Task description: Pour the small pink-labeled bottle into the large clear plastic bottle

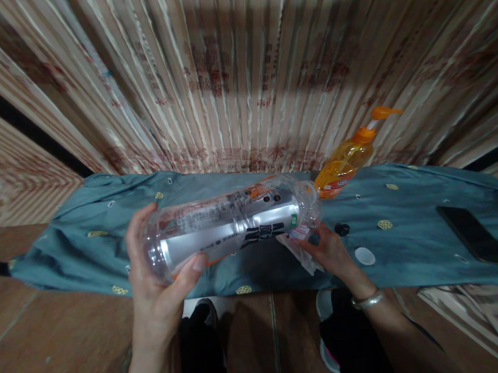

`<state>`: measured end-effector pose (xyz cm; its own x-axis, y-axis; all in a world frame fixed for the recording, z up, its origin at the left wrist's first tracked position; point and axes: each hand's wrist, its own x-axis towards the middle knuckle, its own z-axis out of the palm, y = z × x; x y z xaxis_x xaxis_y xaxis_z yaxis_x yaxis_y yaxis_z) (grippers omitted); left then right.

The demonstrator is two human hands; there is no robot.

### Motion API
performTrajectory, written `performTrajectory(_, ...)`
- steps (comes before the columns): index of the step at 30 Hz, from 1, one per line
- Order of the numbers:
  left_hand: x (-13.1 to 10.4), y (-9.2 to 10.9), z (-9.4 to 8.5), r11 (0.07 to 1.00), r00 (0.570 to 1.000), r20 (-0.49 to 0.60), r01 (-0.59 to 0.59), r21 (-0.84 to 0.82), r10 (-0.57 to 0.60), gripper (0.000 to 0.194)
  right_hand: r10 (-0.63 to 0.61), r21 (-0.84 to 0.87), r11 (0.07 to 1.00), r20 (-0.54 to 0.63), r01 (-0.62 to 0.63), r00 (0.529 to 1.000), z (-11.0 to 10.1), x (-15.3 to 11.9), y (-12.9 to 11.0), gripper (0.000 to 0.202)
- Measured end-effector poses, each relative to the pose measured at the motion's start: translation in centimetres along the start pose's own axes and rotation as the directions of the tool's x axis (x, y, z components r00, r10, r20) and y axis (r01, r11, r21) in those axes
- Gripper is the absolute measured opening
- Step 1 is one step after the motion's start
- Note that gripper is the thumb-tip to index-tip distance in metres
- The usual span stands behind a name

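A: best way to hold the bottle (235, 225)?
B: I'd keep the left hand (156, 291) light, thin plastic likely dents, and hold the neck steady
A: where is it vs hands?
B: tipped sideways above the counter (409, 246), base clasped by the left, neck toward the right hand (329, 252), which pinches a whitish scrap (304, 254); can't tell if right touches bottle

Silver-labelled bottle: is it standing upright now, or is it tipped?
Tipped: the bottle lies nearly sideways, its base end in the left hand and its neck pointing right.
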<state>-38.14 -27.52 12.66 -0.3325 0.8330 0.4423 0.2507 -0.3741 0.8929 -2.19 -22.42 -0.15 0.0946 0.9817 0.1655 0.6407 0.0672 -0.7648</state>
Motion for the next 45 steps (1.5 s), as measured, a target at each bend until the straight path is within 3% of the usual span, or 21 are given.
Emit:
performTrajectory(13,0.24,-0.03,0.24,0.996,1.0,-0.015,-0.023,-0.087,0.022,0.093,-0.023,-0.007,1.0,-0.003,0.023,1.0,0.01,-0.07,0.2,0.049)
performTrajectory(19,0.21,-0.18,0.16,0.994,0.999,-0.006,-0.032,-0.107,0.032,0.093,-0.012,-0.029,0.999,-0.007,0.012,1.0,0.08,0.01,0.32,0.057)
performTrajectory(28,0.06,-0.12,0.03,0.998,0.999,0.02,-0.027,-0.063,0.028,0.09,-0.032,-0.02,0.999,-0.001,0.032,0.999,0.0,-0.06,0.35,0.05)
performTrajectory(36,0.25,0.04,0.2,0.995,0.996,0.018,-0.085,-0.056,0.086,0.092,-0.008,-0.033,0.999,0.021,0.009,1.0,-0.24,0.08,0.16,0.056)
performTrajectory(45,0.08,-0.15,0.12,0.999,0.999,0.015,-0.047,-0.008,0.047,0.095,-0.046,-0.028,0.999,0.0,0.046,0.999,-0.17,0.07,0.22,0.06)
